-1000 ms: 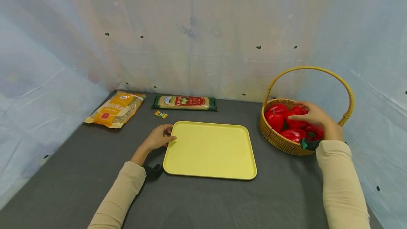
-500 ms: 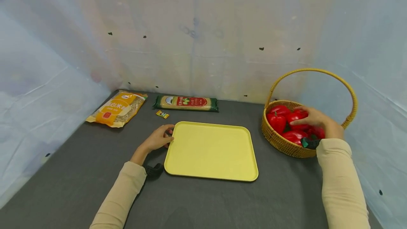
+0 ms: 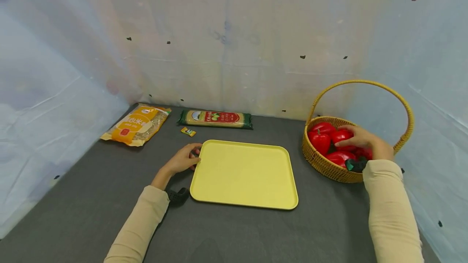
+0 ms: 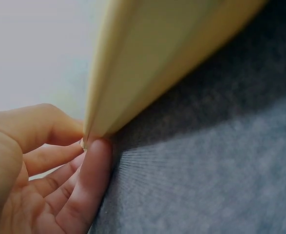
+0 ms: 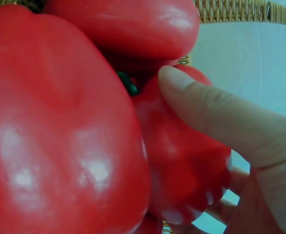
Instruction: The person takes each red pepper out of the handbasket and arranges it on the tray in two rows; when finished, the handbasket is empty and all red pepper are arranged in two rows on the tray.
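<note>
At the left edge of a yellow tray, my left hand pinches the rim between thumb and fingers. The left wrist view shows the thumb and fingertips meeting on the tray's edge. My right hand reaches into a wicker basket of several red bell peppers. It holds one red bell pepper, with the thumb on its near side and fingers round the far side. In the right wrist view that bell pepper sits between thumb and fingers, beside a larger bell pepper close to the camera.
A yellow-labelled bag of grain lies at the back left. A green-ended pasta packet lies along the back, with a small yellow sachet before it. The basket's tall arched handle rises above the right hand.
My right hand has settled lower, its fingers closing round a bell pepper in the basket. My left hand stays at the tray's edge. The whole head view has shifted slightly.
</note>
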The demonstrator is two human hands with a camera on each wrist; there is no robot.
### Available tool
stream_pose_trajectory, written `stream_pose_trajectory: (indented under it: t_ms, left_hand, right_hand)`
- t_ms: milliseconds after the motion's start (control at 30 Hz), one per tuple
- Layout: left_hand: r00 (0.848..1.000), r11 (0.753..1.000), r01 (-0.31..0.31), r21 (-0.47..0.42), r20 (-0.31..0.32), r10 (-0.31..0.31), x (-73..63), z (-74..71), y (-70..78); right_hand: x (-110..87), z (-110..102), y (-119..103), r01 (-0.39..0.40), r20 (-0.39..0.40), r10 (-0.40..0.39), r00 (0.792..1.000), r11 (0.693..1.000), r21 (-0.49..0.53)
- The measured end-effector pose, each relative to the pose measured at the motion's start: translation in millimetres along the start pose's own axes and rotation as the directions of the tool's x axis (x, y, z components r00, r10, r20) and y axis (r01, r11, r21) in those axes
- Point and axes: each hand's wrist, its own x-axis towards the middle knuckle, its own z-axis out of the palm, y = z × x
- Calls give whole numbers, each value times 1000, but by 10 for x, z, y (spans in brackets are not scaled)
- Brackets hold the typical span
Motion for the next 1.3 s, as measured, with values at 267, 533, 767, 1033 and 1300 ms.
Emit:
stream_pose_trajectory:
  t_ms: [267,533,767,1033,1300]
  left_hand:
    - [1000,1000,-4,-5,10,4,-92,-13,187]
    - [1000,1000,4,-10,-8,-5,68,-1,-146]
    - [1000,1000,19,-13,-4,-19,52,-2,-101]
    - [1000,1000,2,-6,-12,-2,82,-16,-161]
    - [1000,1000,-18,-21,-4,18,-49,-4,95]
  right_hand:
    - [-64,-34,-2,-28,-37,29,999,1000,13]
    - [-128,-111,-49,-82,-73,87,993,994,73]
    - [-134,-163,-183,-29,-146,36,989,998,53]
    - [-152,-187,-559,99,-196,-61,979,977,191]
    - [-91,10,-1009,203,-187,-149,971,926,319]
